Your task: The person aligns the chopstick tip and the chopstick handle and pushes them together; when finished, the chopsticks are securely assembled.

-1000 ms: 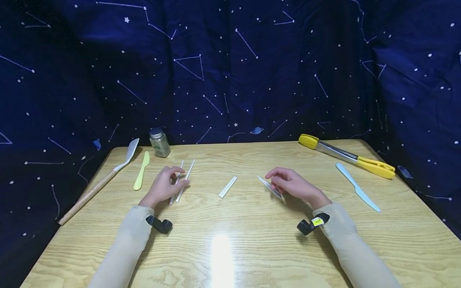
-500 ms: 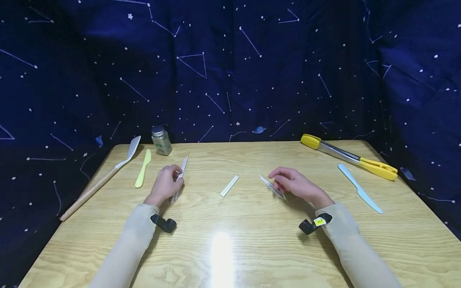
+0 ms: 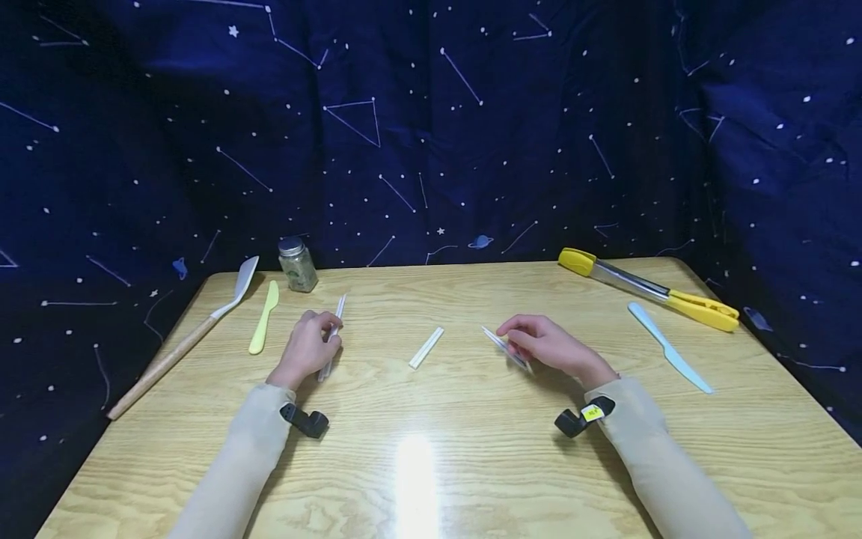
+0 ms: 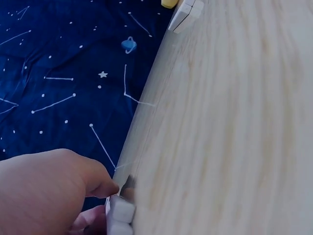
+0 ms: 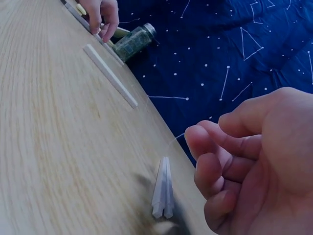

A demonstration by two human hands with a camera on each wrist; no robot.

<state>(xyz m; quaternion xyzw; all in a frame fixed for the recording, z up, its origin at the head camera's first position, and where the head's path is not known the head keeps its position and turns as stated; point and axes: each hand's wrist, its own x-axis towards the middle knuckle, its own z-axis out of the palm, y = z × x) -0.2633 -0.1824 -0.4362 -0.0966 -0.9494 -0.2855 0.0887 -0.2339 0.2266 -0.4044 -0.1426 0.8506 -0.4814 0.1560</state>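
Observation:
My left hand (image 3: pixel 308 346) pinches a pair of white chopsticks (image 3: pixel 341 305) between thumb and fingers at the left of the table. Their square ends show close together in the left wrist view. A second white pair (image 3: pixel 426 348) lies side by side in the middle, slanting. Over on the right, my right hand (image 3: pixel 548 344) hovers with loosely bent fingers beside a third pair of chopsticks (image 3: pixel 494 340). In the right wrist view, a gap separates those fingers from the chopsticks (image 5: pixel 162 191), and nothing is held.
On the wooden table (image 3: pixel 498 471), a wooden-handled spatula (image 3: pixel 195 333), a yellow knife (image 3: pixel 265 318) and a lidded jar (image 3: pixel 298 266) are at left. Yellow tongs (image 3: pixel 646 288) and a light-blue knife (image 3: pixel 667 348) lie at right. A starry dark curtain (image 3: pixel 431 150) hangs behind.
The two left chopsticks lay apart a second ago; now they are side by side in my left hand, whose thumb has drawn inward. My right hand stays about where it was.

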